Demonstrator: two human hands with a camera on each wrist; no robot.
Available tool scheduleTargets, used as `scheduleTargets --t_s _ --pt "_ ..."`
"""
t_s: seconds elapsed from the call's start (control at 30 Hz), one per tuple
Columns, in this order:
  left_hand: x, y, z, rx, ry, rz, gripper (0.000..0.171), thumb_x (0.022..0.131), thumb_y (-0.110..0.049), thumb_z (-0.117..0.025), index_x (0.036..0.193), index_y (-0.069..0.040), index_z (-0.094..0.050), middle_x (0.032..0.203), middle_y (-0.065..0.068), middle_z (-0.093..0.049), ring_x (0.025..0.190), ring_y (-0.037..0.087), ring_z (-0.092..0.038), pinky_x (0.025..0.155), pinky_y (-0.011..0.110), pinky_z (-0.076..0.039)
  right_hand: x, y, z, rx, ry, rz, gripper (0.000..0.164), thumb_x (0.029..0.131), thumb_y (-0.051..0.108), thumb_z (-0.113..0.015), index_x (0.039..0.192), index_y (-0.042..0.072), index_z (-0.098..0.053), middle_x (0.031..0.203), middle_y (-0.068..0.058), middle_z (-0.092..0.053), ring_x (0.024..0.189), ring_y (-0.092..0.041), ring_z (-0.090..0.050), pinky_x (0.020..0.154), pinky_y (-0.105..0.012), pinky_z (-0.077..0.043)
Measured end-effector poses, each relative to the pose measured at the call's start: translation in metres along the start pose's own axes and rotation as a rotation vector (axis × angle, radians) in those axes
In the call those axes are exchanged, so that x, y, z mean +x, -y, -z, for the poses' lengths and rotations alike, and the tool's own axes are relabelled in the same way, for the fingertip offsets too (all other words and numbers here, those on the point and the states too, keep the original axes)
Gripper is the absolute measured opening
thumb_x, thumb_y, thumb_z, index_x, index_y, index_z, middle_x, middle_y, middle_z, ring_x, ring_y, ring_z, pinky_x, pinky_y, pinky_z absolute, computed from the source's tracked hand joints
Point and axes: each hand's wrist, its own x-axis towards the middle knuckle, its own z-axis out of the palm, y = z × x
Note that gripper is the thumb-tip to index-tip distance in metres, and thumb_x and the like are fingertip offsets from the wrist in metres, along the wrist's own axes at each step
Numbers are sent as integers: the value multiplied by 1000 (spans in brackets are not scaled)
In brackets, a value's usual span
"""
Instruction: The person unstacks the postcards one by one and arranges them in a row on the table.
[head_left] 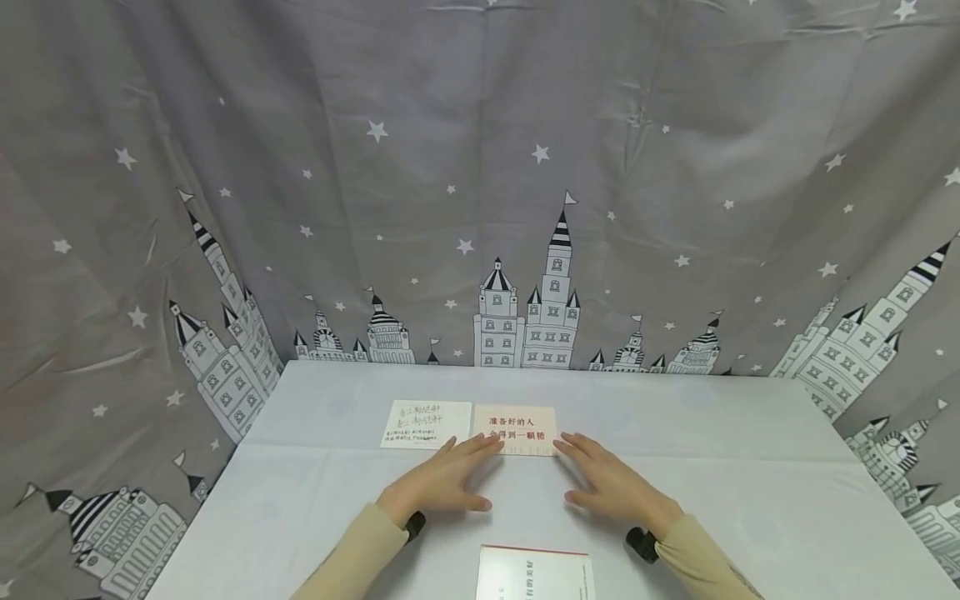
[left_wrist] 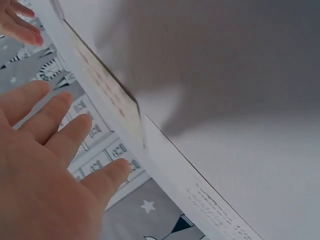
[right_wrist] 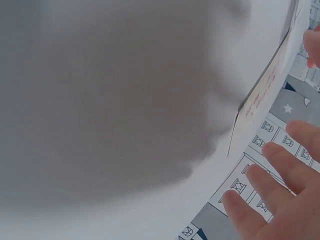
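left hand (head_left: 441,482) & right hand (head_left: 618,487) are held well apart over the worktop (head_left: 750,500), fingers loosely extended & spread, thumbs out, neither one gripping anything. in the head view the left fingertips overlap the near left corner of a pale pink card (head_left: 517,418); the right fingertips are at its near right corner. wrist views show the fingers clear of the card, approx. above it.

pink card, w/ 2 lines of red chinese chars, lies flat nr the mid of the worktop's width, a bit in from the far edge. just beside it, on the side twd the worktop's left edge, is a white card (head_left: 427,417) w/ dark handwriting; can't tell if the 2 touch. nearer the person, betw. the wrists, lies a white booklet (head_left: 536,575), red strip along its far edge, dark chars turned sideways, partly cut off by the frame.

both sleeves (head_left: 356,550) are beige, w/ a black wristband (head_left: 642,544) on each wrist. past the worktop's far edge hangs a grey curtain (head_left: 480,108) w/ white stars & b/w castles.
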Motion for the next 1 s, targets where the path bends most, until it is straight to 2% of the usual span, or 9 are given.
scheduleTargets --t_s 0.27,0.73,0.87,1.0 --pt "-18 -15 -8 -23 -1 -44 86 80 -40 -73 149 -7 -33 154 8 -30 140 28 -26 111 57 -17 -19 8 -2 28 -12 -28 71 85 26 -70 144 0 -39 147 -23 -34 134 -44 -31 107 -57 -29" --pt "-47 -42 -20 8 50 -41 96 74 -50 -75 149 -9 -32 154 5 -29 139 27 -28 110 55 -24 -49 25 -6 4 -68 19 70 85 30 -71 142 3 -41 146 -17 -38 132 -40 -37 101 -56 -37" --pt "-56 -46 -27 6 45 -63 99 73 -57 -72 149 -8 -32 154 5 -31 139 27 -29 109 55 -25 -58 29 -7 -19 -93 42 71 85 32 -71 142 4 -41 145 -16 -40 130 -39 -40 98 -56 -40" --pt "-63 -52 -32 -21 31 -54 102 73 -70 -64 150 -13 -31 153 1 -31 140 24 -29 109 53 -27 -68 34 -8 -34 -101 30 72 85 35 -70 144 7 -40 146 -13 -39 131 -36 -40 98 -53 -42"
